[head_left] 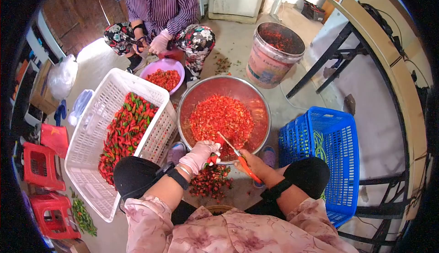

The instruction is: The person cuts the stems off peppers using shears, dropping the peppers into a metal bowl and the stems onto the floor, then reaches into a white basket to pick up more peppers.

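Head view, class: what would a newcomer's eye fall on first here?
The big round steel basin of chopped red chilli at the centre stands out first. Left of it, a white plastic lattice basket holds whole red and green chillies. Below the basin, the gloved left hand holds a small red chilli by the orange-handled scissors in the right hand.
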